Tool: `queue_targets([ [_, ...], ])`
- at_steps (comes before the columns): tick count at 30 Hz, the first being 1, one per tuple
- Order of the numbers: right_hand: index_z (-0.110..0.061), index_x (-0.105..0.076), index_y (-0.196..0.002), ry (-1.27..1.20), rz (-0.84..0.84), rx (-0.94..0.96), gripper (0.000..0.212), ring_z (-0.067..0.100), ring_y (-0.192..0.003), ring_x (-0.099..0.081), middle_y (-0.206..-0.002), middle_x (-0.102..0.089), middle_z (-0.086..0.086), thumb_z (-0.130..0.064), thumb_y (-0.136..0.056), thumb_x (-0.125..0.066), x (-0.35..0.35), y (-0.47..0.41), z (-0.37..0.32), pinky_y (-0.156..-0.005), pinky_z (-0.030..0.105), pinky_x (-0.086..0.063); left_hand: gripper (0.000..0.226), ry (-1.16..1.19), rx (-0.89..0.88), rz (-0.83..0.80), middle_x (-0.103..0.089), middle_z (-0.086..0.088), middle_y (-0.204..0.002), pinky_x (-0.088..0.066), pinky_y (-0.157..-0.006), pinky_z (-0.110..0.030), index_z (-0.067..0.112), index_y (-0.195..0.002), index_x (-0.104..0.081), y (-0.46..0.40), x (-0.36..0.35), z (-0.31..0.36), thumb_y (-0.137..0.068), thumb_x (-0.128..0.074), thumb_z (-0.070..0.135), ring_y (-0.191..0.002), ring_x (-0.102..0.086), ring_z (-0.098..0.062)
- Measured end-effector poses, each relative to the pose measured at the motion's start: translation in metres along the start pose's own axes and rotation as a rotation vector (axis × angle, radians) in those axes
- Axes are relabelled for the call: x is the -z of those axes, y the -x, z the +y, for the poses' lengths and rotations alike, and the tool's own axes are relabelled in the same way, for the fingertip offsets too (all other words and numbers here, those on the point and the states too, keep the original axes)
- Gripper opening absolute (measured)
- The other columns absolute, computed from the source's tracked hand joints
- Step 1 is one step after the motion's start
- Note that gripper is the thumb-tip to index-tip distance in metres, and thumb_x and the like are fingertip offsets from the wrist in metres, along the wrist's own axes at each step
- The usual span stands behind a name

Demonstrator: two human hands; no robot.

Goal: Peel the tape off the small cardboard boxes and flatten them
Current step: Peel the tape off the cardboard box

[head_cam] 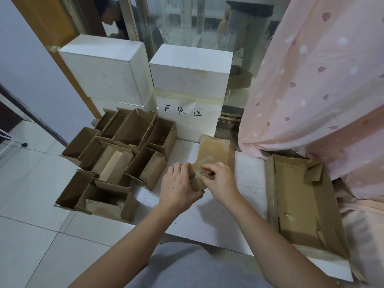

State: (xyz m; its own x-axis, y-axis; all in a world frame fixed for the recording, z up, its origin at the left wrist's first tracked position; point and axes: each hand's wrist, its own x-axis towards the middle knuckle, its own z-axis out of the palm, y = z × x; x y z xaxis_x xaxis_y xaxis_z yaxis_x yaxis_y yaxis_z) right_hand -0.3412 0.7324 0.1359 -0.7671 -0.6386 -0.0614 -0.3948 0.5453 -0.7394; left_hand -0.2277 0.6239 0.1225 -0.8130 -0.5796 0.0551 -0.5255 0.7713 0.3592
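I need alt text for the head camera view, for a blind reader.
Two hands, left hand and right hand, hold a small cardboard box over a white table, fingers picking at its tape. Open boxes crowd the left; a flat tray lies right.

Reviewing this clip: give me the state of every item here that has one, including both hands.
Left hand: grips the small box.
Right hand: pinches tape on the box.
Small box: held, tape partly on.
Flat piece: flattened, lying on the table.
Box cluster: standing, tops open.
Tray box: open, flaps loose, tape scrap inside.
White boxes: closed, stacked.
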Motion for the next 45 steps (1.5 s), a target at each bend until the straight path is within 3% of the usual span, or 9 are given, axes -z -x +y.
queue_targets([
  [5, -0.021, -0.076, -0.086, -0.023, 0.008, 0.005, 0.004, 0.012, -0.082, -0.059, -0.083, -0.063, -0.009, -0.022, -0.083, -0.079, -0.002, 0.003, 0.0, -0.075, 0.03, -0.05, 0.083, -0.012, -0.01, -0.027, -0.047, 0.008, -0.118, -0.041, -0.087, -0.032, 0.024, -0.133, -0.047, 0.0, 0.001, 0.001, -0.066, -0.075, 0.064, -0.106, -0.044, -0.018],
  [11, -0.027, -0.062, -0.067, -0.097, 0.076, -0.108, 0.023, -0.001, -0.064, -0.058, -0.066, -0.064, -0.013, -0.011, -0.079, -0.073, 0.004, 0.004, -0.002, -0.061, 0.014, -0.042, 0.087, 0.003, -0.065, -0.05, -0.046, 0.009, -0.121, -0.04, -0.09, -0.031, 0.027, -0.138, -0.045, 0.001, 0.001, 0.001, -0.066, -0.077, 0.062, -0.108, -0.044, -0.017],
  [16, -0.013, -0.059, -0.072, -0.128, 0.303, -0.033, 0.019, 0.013, -0.068, -0.057, -0.076, -0.06, 0.0, 0.0, -0.076, -0.072, 0.006, 0.003, 0.009, -0.062, 0.018, -0.044, 0.093, 0.051, -0.066, -0.074, -0.045, 0.009, -0.123, -0.042, -0.093, -0.031, 0.028, -0.143, -0.042, 0.0, 0.003, -0.003, -0.066, -0.079, 0.064, -0.109, -0.043, -0.015],
  [21, -0.012, -0.071, -0.084, -0.076, 0.14, 0.156, 0.011, 0.006, -0.071, -0.055, -0.084, -0.054, -0.009, -0.001, -0.081, -0.072, 0.001, 0.007, 0.007, -0.065, 0.014, -0.044, 0.088, 0.088, -0.024, -0.064, -0.047, 0.008, -0.12, -0.043, -0.091, -0.032, 0.026, -0.138, -0.044, -0.001, 0.004, -0.002, -0.066, -0.079, 0.065, -0.107, -0.045, -0.016],
  [24, -0.017, -0.078, -0.094, -0.14, 0.068, 0.107, 0.011, 0.002, -0.072, -0.058, -0.084, -0.061, -0.012, -0.011, -0.086, -0.076, 0.002, 0.004, 0.007, -0.071, 0.017, -0.048, 0.09, 0.087, -0.009, -0.058, -0.048, 0.008, -0.121, -0.044, -0.089, -0.03, 0.026, -0.139, -0.045, 0.0, 0.003, -0.007, -0.066, -0.079, 0.066, -0.106, -0.045, -0.015],
  [28, -0.026, -0.074, -0.099, -0.209, 0.013, -0.034, 0.023, 0.002, -0.066, -0.053, -0.075, -0.061, -0.011, -0.018, -0.08, -0.085, 0.006, -0.001, 0.008, -0.074, 0.023, -0.05, 0.091, 0.061, -0.014, -0.046, -0.048, 0.008, -0.122, -0.045, -0.091, -0.031, 0.026, -0.14, -0.044, 0.001, 0.004, -0.008, -0.067, -0.078, 0.066, -0.106, -0.045, -0.015],
  [33, -0.023, -0.077, -0.083, -0.207, 0.033, -0.075, 0.013, 0.008, -0.088, -0.058, -0.093, -0.055, -0.008, -0.016, -0.079, -0.086, 0.003, -0.003, 0.013, -0.079, 0.016, -0.043, 0.09, 0.025, -0.055, -0.036, -0.048, 0.008, -0.124, -0.043, -0.09, -0.03, 0.026, -0.14, -0.044, 0.004, 0.003, -0.005, -0.067, -0.077, 0.066, -0.108, -0.044, -0.015],
  [41, -0.009, -0.061, -0.085, -0.186, 0.316, -0.098, 0.011, 0.017, -0.085, -0.057, -0.093, -0.057, 0.003, -0.011, -0.095, -0.065, 0.007, -0.002, 0.018, -0.074, 0.022, -0.04, 0.094, 0.057, -0.052, -0.073, -0.046, 0.009, -0.126, -0.043, -0.091, -0.029, 0.027, -0.142, -0.041, -0.001, 0.006, -0.008, -0.066, -0.081, 0.065, -0.109, -0.042, -0.012],
  [45, -0.009, -0.064, -0.086, -0.113, 0.256, 0.075, 0.008, 0.003, -0.078, -0.055, -0.092, -0.053, -0.005, -0.006, -0.091, -0.07, 0.005, 0.002, 0.015, -0.072, 0.01, -0.039, 0.092, 0.082, -0.035, -0.076, -0.046, 0.01, -0.122, -0.045, -0.091, -0.03, 0.025, -0.14, -0.043, -0.001, 0.005, -0.005, -0.065, -0.08, 0.065, -0.108, -0.043, -0.014],
])
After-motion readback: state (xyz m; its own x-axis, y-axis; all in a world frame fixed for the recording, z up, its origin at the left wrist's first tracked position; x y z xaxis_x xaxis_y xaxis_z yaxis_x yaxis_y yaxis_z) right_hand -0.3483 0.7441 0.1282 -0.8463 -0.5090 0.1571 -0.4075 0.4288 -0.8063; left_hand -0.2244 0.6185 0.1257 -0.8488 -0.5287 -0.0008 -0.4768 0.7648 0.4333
